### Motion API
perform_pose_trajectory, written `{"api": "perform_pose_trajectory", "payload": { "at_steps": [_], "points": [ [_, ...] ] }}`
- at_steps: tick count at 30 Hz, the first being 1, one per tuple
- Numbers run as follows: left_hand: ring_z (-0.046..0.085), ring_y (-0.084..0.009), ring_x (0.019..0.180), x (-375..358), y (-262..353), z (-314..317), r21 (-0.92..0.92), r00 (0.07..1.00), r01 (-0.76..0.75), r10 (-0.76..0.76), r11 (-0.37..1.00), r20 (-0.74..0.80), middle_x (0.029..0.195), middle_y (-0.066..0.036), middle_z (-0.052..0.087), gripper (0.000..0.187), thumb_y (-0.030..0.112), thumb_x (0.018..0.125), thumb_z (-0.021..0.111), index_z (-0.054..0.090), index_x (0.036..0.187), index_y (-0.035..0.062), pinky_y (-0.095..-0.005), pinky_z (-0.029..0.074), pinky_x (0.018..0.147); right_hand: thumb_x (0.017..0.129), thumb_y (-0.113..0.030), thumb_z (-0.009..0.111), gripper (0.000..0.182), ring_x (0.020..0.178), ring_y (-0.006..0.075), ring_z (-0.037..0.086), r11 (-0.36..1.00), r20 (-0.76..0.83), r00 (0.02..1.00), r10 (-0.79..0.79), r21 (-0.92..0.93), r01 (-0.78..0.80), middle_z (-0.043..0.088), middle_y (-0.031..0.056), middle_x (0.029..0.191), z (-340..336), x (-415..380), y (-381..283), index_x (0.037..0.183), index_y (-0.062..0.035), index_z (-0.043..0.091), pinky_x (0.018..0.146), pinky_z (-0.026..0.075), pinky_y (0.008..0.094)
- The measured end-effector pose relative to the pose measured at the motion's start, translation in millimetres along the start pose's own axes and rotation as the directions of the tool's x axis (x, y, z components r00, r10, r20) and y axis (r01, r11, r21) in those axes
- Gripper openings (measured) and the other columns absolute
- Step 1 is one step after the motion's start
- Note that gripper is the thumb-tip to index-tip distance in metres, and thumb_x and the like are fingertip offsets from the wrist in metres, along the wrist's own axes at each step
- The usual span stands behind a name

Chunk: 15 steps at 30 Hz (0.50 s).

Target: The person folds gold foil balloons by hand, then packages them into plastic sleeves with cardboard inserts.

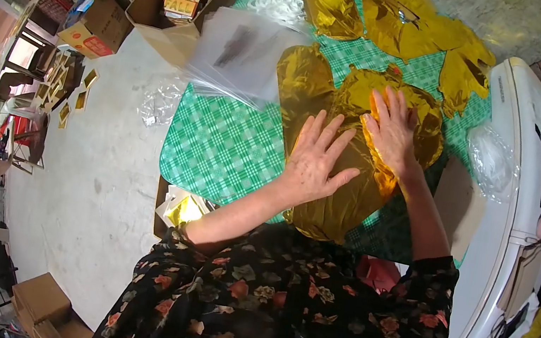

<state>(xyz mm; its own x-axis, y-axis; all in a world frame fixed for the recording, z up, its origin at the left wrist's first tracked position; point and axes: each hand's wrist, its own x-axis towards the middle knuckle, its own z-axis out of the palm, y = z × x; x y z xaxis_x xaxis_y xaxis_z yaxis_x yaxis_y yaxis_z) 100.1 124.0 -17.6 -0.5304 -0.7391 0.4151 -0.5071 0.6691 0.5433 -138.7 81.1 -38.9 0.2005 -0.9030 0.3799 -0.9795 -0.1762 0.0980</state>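
Note:
A flat, wrinkled gold foil balloon [328, 211] with rounded lobes lies on the table in front of me. My left hand [314, 167] rests palm down on its left part, fingers spread and thumb out to the right. Farther right, my right hand [391, 133] lies on the same foil with its fingers stretched out. A bright orange-gold fold [385, 170] of the foil shows beside that palm. Neither hand grips anything. What lies beneath the palms is hidden.
More gold foil pieces [408, 27] lie at the table's far side. Clear plastic sleeves [243, 57] and white ribbon [280, 6] sit on the green checked tablecloth [224, 147]. A cardboard box [148, 2] of packets stands back left. A white appliance [497, 228] borders the right.

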Motion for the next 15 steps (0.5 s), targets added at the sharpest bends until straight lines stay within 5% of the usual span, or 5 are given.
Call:
{"api": "perform_pose_trajectory", "payload": {
  "at_steps": [8,15],
  "points": [
    [0.031,-0.051,0.145,0,2,1,0.104,0.999,-0.03,0.028,0.994,0.024,0.15,-0.026,0.044,0.067,0.049,0.094,0.065,0.056,0.14,0.0012,-0.0624,0.024,0.12,0.098,-0.045,0.064,0.058,0.141,0.0341,0.035,0.999,-0.066,0.997,0.035,-0.017,-0.036,0.042,0.0109,0.151,1,2,2,0.145,-0.0146,0.051,0.112,0.029,0.0639],
    [0.03,-0.0503,0.146,0,1,2,0.144,0.998,-0.036,0.027,0.989,0.062,0.15,-0.026,0.044,0.066,0.051,0.095,0.064,0.057,0.139,0.0016,-0.0628,0.023,0.12,0.102,-0.048,0.054,0.061,0.149,0.0375,0.026,0.998,0.114,0.993,0.017,0.066,-0.025,0.032,0.0135,0.159,-9,15,-17,0.154,-0.0192,0.04,0.114,0.019,0.0718]
  ]
}}
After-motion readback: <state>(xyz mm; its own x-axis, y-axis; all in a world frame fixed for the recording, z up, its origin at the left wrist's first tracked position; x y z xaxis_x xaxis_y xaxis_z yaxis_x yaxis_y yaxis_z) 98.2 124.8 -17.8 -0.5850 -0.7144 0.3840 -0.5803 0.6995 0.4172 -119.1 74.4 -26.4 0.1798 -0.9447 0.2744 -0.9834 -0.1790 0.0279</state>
